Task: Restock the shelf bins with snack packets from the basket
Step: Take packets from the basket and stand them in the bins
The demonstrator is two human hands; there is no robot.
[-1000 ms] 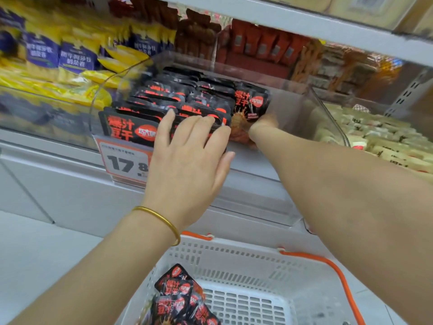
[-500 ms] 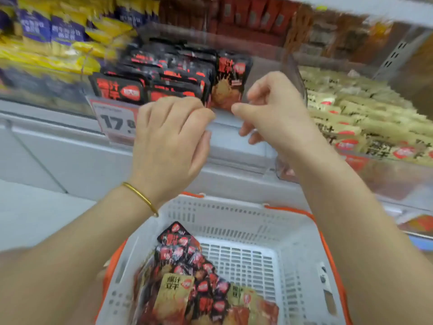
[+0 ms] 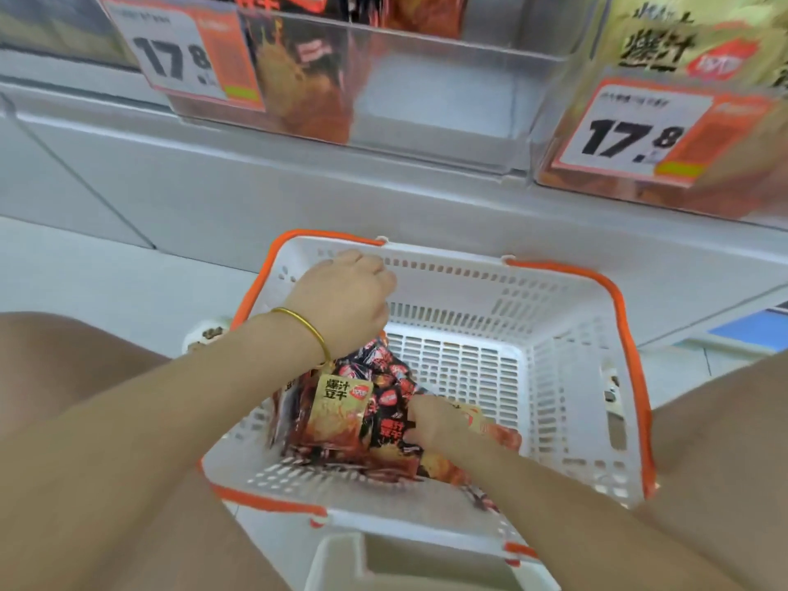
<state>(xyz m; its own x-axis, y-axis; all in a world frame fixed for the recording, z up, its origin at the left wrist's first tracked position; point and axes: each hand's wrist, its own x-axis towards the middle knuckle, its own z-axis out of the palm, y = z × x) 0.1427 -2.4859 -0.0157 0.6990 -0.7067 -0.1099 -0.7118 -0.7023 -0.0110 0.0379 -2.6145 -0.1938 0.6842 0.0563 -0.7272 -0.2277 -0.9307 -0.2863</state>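
**Both hands down in the basket, reaching for the next packets**

Nearest the camera, at the bottom edge, I see the near rim of the white basket (image 3: 426, 524) with its orange handles, and both forearms cross over it into the load. The right hand (image 3: 435, 422) is buried in the heap of snack packets (image 3: 366, 403), which lies in the left half of the basket; its fingers are tucked under the wrappers, so I cannot tell whether they are spread or pinching anything. One gold-faced packet (image 3: 339, 405) stands upright on top of the black-and-red ones, between the two wrists. The left hand (image 3: 345, 298), with a gold bangle (image 3: 305, 330) at the wrist, sits just above the heap with fingers curled down and pressed together; what they grip, if anything, is hidden beneath the knuckles.

Beyond the basket's far wall runs the grey shelf base, and above it the clear shelf bin (image 3: 426, 83) with a price tag (image 3: 179, 57) on its front; part of the bin floor shows bare, so I judge there is room to fill.

My worry is the mix: gold and black packets lie tangled, and a blind grab could carry the wrong kind up to the wrong bin. Slick wrappers could also slide out of a loose handful during the lift.
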